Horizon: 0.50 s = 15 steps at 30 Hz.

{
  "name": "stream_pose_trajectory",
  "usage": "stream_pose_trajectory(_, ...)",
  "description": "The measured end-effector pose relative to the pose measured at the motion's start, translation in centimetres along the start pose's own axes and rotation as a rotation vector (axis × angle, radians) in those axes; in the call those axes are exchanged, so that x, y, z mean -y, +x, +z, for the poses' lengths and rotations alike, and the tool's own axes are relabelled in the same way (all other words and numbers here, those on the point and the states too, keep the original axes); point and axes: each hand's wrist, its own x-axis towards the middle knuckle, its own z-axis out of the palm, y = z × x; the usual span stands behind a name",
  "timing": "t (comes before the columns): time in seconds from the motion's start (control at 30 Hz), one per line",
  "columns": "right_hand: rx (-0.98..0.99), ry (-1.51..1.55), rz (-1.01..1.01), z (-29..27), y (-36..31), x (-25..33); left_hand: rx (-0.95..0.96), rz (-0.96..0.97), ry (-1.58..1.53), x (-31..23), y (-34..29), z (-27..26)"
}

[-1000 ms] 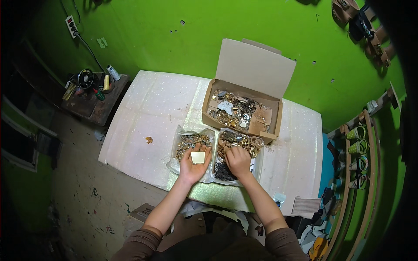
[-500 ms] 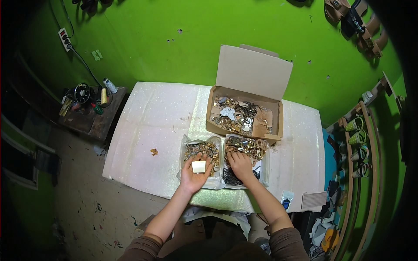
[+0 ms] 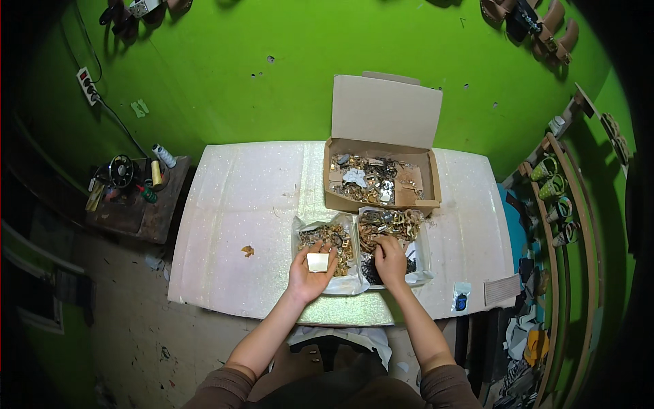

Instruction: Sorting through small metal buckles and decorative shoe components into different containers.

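Pale plate (image 3: 318,262) on left hand (image 3: 308,279), sheet (image 3: 501,291) markings unreadable

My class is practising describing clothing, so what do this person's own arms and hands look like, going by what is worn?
Both the left hand and right hand are ungloved. Brown sleeves end around the elbows, leaving both forearms uncovered. No watch or bracelet shows.
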Motion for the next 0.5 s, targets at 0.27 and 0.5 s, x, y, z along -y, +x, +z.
stream_pose_trajectory(0.27, 0.396, 0.297, -0.003, -0.9, -1.0, 6.6, -0.013, -0.040, 0.141, 1.8, 1.0, 1.0)
stream_pose_trajectory(0.5, 0.458, 0.121, -0.103, -2.0, -0.9, 5.3, 0.045, -0.100, 0.343, 3.3, 2.0, 1.2)
